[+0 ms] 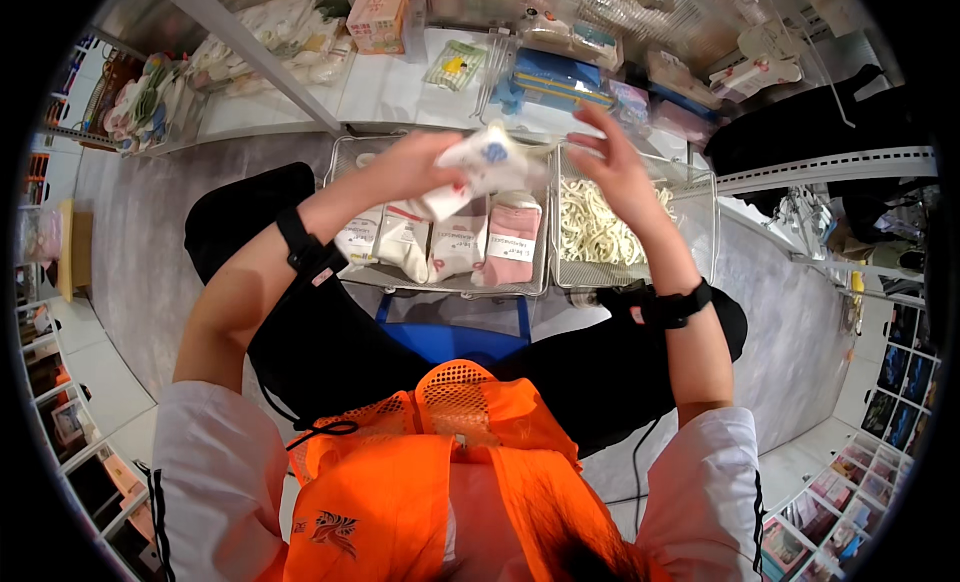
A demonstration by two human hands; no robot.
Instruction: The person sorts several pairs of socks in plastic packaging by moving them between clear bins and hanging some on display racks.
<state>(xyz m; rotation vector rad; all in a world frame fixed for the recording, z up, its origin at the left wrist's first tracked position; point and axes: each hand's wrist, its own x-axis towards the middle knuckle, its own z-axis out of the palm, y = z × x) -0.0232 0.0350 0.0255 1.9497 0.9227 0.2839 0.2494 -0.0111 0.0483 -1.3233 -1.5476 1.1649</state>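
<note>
My left hand (424,162) grips a white pair of socks with blue and red patterns (487,162), blurred, above the left wire mesh basket (546,240). That basket holds folded sock pairs, among them a pink pair (514,240) with a paper band and white pairs (403,244). My right hand (607,158), fingers apart, is raised over the right wire mesh basket (714,229), apart from the socks. Cream-coloured, loop-like strips (596,222) lie heaped in the right basket; their exact kind cannot be told.
A blue stool (454,342) stands between my knees. Beyond the baskets, a white shelf (390,94) carries a pink box (377,20), a blue package (559,79) and a small green-edged packet (456,65). Black goods hang from a perforated rail (832,169) at right; a metal post (255,56) slants at upper left.
</note>
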